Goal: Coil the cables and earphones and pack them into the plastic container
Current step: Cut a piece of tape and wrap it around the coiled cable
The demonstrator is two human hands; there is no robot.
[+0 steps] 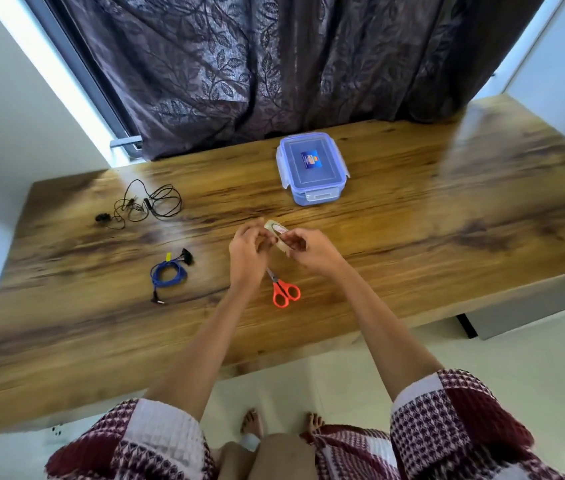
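A clear plastic container (312,168) with a blue-tinted lid clipped on stands at the back middle of the wooden table (447,209). Black earphones (146,204) lie in a loose tangle at the back left. A blue cable (169,274) lies coiled left of my hands, with its plug ends sticking out. Above the table's middle, my right hand (303,249) grips a roll of tape (279,237). My left hand (248,249) pinches at the roll's near side with curled fingers.
Orange-handled scissors (284,291) lie shut just under my hands. A dark patterned curtain (274,64) hangs behind the table's far edge. The table's near edge runs across above my bare feet (253,424) on a pale tiled floor.
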